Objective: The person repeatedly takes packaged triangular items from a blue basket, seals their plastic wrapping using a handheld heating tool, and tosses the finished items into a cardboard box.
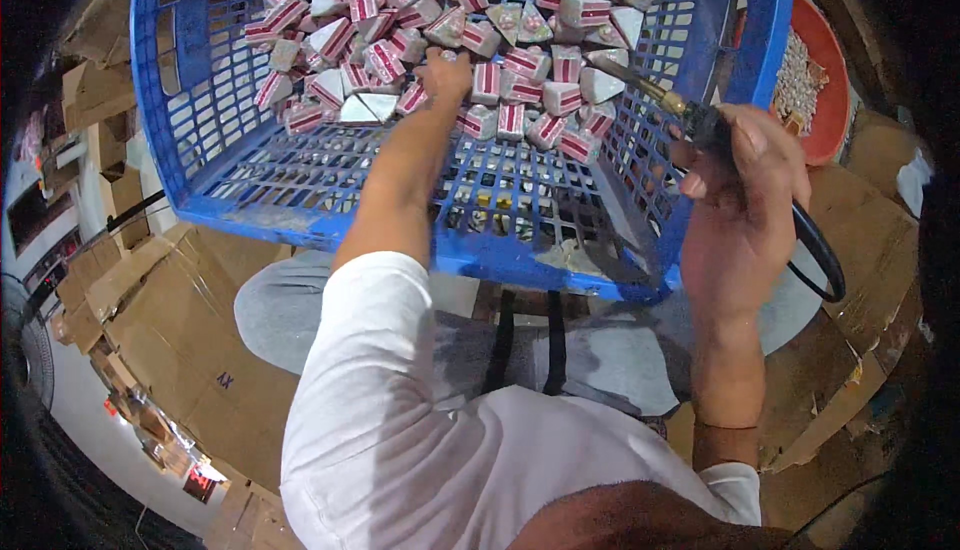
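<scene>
Inside a large blue plastic crate (300, 222) lie many small wedge-shaped pieces that look like toy cake slices (525, 62), white and speckled with pink and dark red bands. My left hand (445, 77) reaches down into this pile, its fingers curled among the slices. Something small and whitish shows between the fingertips, too small to name. Over the crate's right side, my right hand (752, 175) grips a black-handled tool (712, 130) with a brass-coloured collar and a thin metal nozzle pointing toward the slices. A black hose (822, 250) loops from its rear.
Beyond the crate's right wall stands a red basin (830, 100) with small whitish bits in it. The crate's near edge is above my knees (285, 310). Flattened cardboard (190, 320) covers the floor at left, with more cardboard (845, 350) at right.
</scene>
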`<action>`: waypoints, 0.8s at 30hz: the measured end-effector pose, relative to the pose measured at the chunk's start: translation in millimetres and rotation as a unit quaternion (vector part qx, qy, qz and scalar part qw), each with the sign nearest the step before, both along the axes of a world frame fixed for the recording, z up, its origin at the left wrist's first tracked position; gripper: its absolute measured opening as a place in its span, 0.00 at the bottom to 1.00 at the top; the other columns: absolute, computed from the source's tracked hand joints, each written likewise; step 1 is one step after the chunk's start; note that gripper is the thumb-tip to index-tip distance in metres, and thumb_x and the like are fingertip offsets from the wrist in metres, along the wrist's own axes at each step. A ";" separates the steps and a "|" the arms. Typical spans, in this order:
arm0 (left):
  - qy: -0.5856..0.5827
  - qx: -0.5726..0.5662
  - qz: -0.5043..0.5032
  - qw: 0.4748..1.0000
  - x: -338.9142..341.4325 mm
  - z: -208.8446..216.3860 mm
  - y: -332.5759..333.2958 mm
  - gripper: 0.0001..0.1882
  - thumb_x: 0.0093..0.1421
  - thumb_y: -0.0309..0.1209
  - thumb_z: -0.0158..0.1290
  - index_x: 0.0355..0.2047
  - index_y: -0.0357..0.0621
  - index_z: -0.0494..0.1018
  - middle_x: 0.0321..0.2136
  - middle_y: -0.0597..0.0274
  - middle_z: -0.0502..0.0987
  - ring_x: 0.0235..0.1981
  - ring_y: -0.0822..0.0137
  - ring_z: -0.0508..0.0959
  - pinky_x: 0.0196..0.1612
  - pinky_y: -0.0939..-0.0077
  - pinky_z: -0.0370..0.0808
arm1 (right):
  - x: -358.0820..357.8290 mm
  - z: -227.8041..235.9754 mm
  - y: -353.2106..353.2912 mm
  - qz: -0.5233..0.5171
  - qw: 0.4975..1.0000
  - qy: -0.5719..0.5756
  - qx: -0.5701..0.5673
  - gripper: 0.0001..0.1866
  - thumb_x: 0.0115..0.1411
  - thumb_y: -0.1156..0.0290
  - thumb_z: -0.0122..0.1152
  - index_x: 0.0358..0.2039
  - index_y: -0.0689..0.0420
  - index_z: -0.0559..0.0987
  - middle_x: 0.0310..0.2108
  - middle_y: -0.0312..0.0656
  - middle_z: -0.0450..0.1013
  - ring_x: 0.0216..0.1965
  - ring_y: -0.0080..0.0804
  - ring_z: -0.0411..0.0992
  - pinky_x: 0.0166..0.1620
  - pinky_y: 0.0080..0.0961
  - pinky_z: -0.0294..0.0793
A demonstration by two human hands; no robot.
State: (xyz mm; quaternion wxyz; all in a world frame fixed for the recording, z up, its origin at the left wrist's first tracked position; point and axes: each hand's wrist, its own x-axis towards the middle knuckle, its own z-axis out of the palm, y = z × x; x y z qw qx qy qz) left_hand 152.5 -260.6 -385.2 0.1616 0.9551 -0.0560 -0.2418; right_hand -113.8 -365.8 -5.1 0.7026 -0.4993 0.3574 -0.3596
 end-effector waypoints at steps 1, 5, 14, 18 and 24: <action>-0.016 -0.019 -0.020 0.999 11.8 -6.9 5.8 0.31 0.56 0.46 0.54 0.57 0.44 0.67 0.54 0.30 0.67 0.50 0.39 0.74 0.53 0.56 0.73 | 3.2 0.9 -0.1 -0.015 1.000 0.010 0.018 0.12 0.61 0.69 0.58 0.39 0.67 0.78 0.36 0.44 0.74 0.27 0.29 0.73 0.31 0.24 0.73; 0.113 -0.130 -0.142 0.975 78.8 16.5 39.5 0.27 0.56 0.43 0.56 0.52 0.41 0.71 0.46 0.50 0.77 0.42 0.60 0.77 0.42 0.66 0.76 | 8.6 6.1 3.6 0.006 0.999 -0.013 0.031 0.12 0.60 0.69 0.59 0.39 0.66 0.78 0.32 0.44 0.75 0.27 0.28 0.72 0.31 0.23 0.72; 0.213 -0.434 -0.103 0.869 -29.5 363.2 82.7 0.30 0.54 0.27 0.56 0.59 0.42 0.66 0.49 0.55 0.74 0.46 0.65 0.77 0.44 0.70 0.78 | 14.0 22.8 23.7 0.100 0.987 -0.027 -0.123 0.13 0.57 0.65 0.63 0.37 0.62 0.79 0.26 0.39 0.74 0.25 0.23 0.72 0.31 0.22 0.71; 0.255 -0.523 -0.082 0.809 -57.0 380.6 106.1 0.32 0.54 0.28 0.54 0.62 0.43 0.63 0.52 0.53 0.72 0.50 0.59 0.77 0.48 0.64 0.79 | 8.6 37.7 40.0 0.131 0.971 -0.032 -0.196 0.13 0.56 0.68 0.63 0.39 0.62 0.80 0.27 0.40 0.75 0.28 0.24 0.74 0.34 0.22 0.72; 0.271 -0.568 -0.073 0.773 -76.4 377.7 107.7 0.37 0.54 0.31 0.52 0.65 0.41 0.54 0.50 0.53 0.74 0.47 0.59 0.79 0.40 0.69 0.79 | 6.5 29.4 46.5 0.176 0.956 -0.028 -0.234 0.13 0.55 0.67 0.64 0.37 0.62 0.80 0.28 0.42 0.76 0.28 0.27 0.74 0.35 0.24 0.72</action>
